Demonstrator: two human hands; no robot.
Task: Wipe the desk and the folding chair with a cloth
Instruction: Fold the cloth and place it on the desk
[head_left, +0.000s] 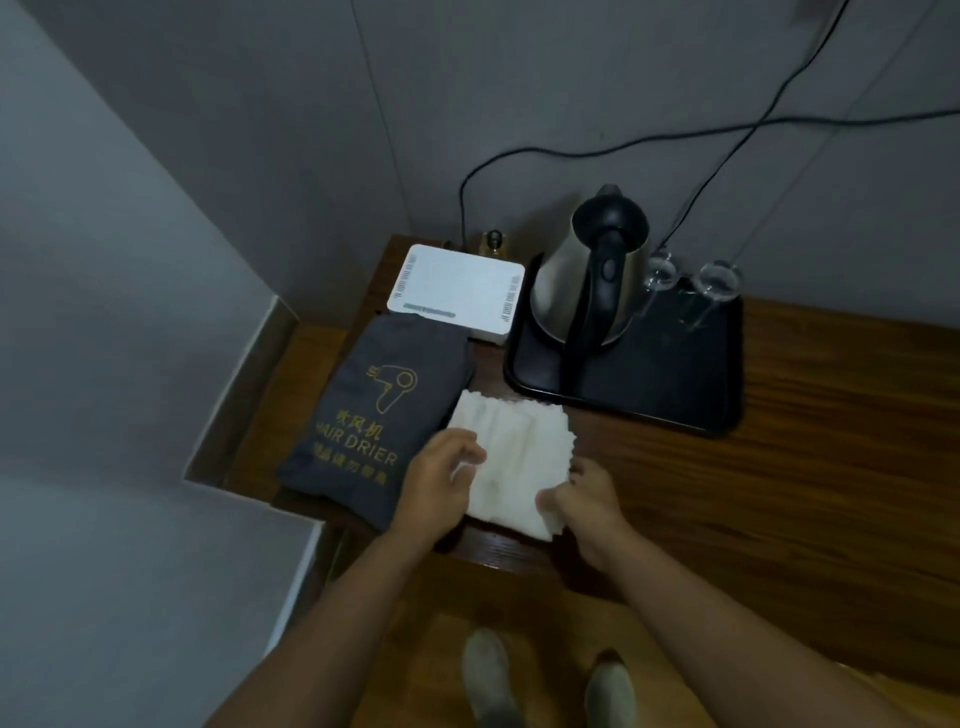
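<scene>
White folded cloth (511, 457) flat on desk (779, 467), near front left corner, between grey bag (358, 415) and black tray (649, 374). Left hand (441, 480) at cloth's left edge, fingers curled over it; cannot tell whether gripping. Right hand (589, 501) at cloth's near right corner, thumb and fingers pinching it. Kettle (587, 280) on tray toward back edge. White box (457, 291) behind bag.
</scene>
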